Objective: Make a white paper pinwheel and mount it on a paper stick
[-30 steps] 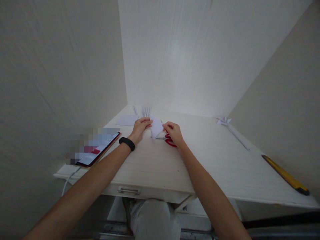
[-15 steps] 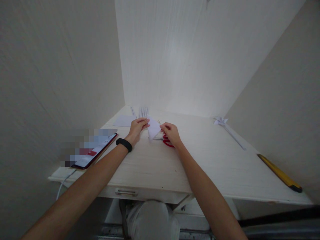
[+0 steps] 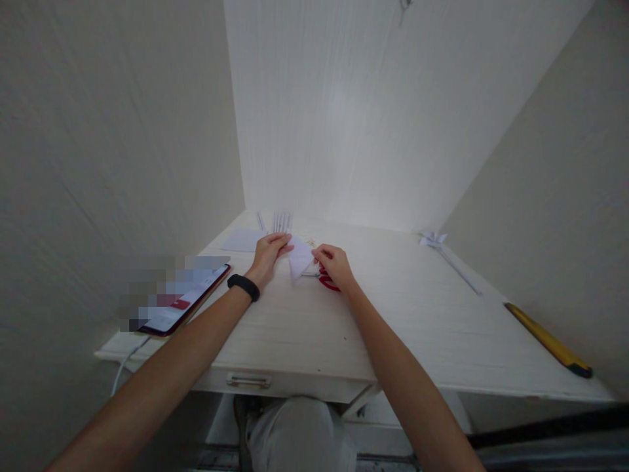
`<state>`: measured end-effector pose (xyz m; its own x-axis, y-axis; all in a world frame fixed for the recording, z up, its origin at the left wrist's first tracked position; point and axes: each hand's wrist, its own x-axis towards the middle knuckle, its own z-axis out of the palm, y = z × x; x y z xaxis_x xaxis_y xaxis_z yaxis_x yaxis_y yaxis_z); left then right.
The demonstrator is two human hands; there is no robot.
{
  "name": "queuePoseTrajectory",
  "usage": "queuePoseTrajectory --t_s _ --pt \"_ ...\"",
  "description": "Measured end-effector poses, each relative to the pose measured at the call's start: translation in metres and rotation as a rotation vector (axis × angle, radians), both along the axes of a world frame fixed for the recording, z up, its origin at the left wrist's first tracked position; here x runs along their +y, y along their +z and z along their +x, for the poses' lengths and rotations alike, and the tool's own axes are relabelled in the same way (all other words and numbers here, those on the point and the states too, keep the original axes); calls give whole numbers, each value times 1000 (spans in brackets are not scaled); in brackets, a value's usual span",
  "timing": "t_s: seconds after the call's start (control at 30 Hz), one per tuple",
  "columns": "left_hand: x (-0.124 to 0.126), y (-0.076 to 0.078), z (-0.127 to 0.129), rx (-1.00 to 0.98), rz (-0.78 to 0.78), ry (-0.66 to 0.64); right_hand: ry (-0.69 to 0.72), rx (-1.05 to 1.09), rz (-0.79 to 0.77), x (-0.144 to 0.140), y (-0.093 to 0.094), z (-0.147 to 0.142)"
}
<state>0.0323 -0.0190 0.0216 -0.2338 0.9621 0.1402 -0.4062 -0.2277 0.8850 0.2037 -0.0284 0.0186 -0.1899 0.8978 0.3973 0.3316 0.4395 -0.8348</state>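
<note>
A small white sheet of paper (image 3: 299, 256), roughly triangular in outline, is held up between my two hands over the desk. My left hand (image 3: 270, 254), with a black band on its wrist, pinches its upper left corner. On the other side, my right hand (image 3: 334, 262) grips the right corner between thumb and fingertips. Scissors with red handles (image 3: 328, 282) lie just beneath, their blades partly hidden by the paper and the right hand. Behind my left hand rest a flat white paper (image 3: 240, 240) and several thin white paper strips (image 3: 282, 221).
On the left of the desk (image 3: 285, 328) lies a phone (image 3: 189, 305), with a white cable (image 3: 122, 370) near it. At the right are a paper pinwheel on a stick (image 3: 432, 240) and a yellow cutter-like tool (image 3: 548, 339). Panels enclose the back and sides.
Both hands stay on the paper, which has shifted very slightly left and down. The right hand has moved a little left. Nothing was let go.
</note>
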Motion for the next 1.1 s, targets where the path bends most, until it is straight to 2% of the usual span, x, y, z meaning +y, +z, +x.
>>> queuePoseTrajectory --t_s 0.23,0.67,1.1 --pt "-3 4 1 44 24 10 14 5 -15 -1 0 -1" --pt "-2 2 -1 79 27 27 23 -25 1 -2 1 -1" --pt "-1 3 -3 137 94 71 15 -24 1 -2 0 -2"
